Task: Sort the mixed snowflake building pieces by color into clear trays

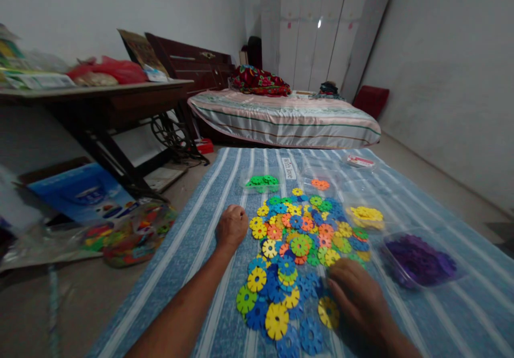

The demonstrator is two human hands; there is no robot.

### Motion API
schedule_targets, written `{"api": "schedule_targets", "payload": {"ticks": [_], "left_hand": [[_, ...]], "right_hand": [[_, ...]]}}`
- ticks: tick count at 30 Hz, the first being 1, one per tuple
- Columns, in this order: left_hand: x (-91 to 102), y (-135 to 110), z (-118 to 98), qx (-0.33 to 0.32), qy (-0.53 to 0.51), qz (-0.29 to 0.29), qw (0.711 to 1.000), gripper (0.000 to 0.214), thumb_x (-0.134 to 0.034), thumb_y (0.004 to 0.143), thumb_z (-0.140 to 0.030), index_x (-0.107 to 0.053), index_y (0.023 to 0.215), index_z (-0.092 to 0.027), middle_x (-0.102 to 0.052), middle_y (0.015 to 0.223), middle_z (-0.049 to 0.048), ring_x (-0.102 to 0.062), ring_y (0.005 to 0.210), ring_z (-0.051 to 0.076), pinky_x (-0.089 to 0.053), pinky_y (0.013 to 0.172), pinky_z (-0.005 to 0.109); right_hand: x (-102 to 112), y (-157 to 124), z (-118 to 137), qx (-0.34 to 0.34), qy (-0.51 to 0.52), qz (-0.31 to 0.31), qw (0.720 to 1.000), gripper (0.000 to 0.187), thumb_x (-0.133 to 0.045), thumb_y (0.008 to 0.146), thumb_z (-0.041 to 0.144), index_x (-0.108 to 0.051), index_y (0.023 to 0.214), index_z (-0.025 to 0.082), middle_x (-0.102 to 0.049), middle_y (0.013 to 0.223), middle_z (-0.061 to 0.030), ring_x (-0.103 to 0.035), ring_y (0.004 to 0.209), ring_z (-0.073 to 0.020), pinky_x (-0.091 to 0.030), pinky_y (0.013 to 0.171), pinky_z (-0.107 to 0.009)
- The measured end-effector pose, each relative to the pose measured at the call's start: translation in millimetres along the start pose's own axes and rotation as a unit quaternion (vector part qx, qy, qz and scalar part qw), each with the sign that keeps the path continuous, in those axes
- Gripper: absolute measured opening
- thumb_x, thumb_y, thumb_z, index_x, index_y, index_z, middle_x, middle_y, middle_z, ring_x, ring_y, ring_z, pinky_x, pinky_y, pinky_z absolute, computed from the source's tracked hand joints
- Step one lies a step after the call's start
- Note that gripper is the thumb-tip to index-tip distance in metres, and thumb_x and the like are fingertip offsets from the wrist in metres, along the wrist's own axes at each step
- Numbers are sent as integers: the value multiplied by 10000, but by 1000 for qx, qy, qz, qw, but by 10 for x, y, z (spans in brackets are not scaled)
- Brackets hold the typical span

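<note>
A spread of notched plastic discs point(300, 245) in yellow, blue, green and orange covers the middle of the striped cloth point(193, 235). My left hand point(233, 225) rests on the cloth just left of the pile, fingers curled into a fist; anything inside is hidden. Over the pile's right edge, my right hand point(357, 288) is bent downward and slightly blurred, its fingertips hidden beside a yellow disc point(328, 312). Clear tubs hold sorted discs: green discs point(263, 181), an orange group point(320, 184), yellow discs point(366, 214) and purple discs point(421, 260).
A small red-and-white box point(360, 161) lies at the table's far right. Beyond the table stands a bed point(281, 117) with a folded red blanket point(261, 80). To the left are a sewing-machine table point(120, 88) and bags point(136, 235) on the floor.
</note>
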State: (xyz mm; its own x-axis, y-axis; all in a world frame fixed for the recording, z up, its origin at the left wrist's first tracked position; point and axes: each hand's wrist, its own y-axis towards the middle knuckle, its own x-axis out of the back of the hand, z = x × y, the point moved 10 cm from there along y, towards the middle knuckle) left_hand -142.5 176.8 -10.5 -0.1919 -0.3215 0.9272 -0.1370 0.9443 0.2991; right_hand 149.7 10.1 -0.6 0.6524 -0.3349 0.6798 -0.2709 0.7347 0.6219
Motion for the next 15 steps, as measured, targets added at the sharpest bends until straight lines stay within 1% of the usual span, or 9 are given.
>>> {"api": "schedule_targets", "payload": {"ticks": [1, 4, 6, 8, 11, 13, 15], "left_hand": [[0, 1, -4, -1, 0, -1, 1000, 194, -457, 866, -179, -629, 776, -192, -657, 951, 60, -611, 884, 180, -430, 750, 256], [-1, 6, -16, -5, 1, -2, 1000, 186, -461, 863, -176, -631, 788, -190, -658, 954, 59, -611, 890, 181, -430, 754, 256], [-1, 12, -19, -3, 4, -1, 1000, 189, -457, 865, -177, -632, 796, -189, -659, 966, 60, -611, 898, 184, -431, 751, 257], [-2, 17, -22, 0, 8, 2, 1000, 191, -454, 869, -184, -632, 801, -191, -659, 983, 61, -612, 910, 185, -433, 749, 257], [-1, 22, -32, -3, 11, 4, 1000, 196, -447, 872, -185, -630, 800, -193, -658, 977, 59, -614, 913, 184, -435, 748, 258], [-5, 25, -35, -9, 14, 3, 1000, 204, -441, 871, -185, -627, 789, -193, -656, 963, 59, -615, 901, 186, -436, 742, 262], [-10, 28, -27, -13, 14, 0, 1000, 204, -442, 868, -190, -625, 780, -192, -654, 954, 61, -616, 884, 189, -437, 733, 268]], "right_hand": [[6, -50, 37, 9, -4, 17, 1000, 97, -559, 904, 243, -617, 975, 210, -679, 938, -76, -638, 915, -205, -548, 798, -337], [-13, -224, 158, 43, -30, 66, 996, 252, -617, 866, 354, -617, 1080, 222, -664, 1140, -112, -599, 1110, -268, -546, 886, -396], [-56, -327, 197, 49, -50, 88, 994, 338, -633, 845, 393, -608, 1134, 219, -641, 1212, -125, -569, 1173, -292, -544, 906, -416], [-111, -399, 195, 42, -66, 97, 992, 361, -622, 846, 374, -599, 1168, 213, -636, 1230, -129, -563, 1189, -296, -544, 912, -419], [-177, -442, 170, 33, -86, 78, 993, 288, -560, 874, 294, -612, 1145, 213, -660, 1187, -121, -586, 1160, -283, -552, 896, -409], [-186, -435, 156, 34, -93, 52, 994, 236, -518, 894, 246, -628, 1100, 219, -687, 1119, -107, -624, 1096, -258, -562, 870, -385], [-177, -409, 145, 39, -92, 35, 994, 221, -499, 911, 214, -633, 1086, 228, -704, 1059, -88, -651, 1034, -226, -565, 864, -357]]}}
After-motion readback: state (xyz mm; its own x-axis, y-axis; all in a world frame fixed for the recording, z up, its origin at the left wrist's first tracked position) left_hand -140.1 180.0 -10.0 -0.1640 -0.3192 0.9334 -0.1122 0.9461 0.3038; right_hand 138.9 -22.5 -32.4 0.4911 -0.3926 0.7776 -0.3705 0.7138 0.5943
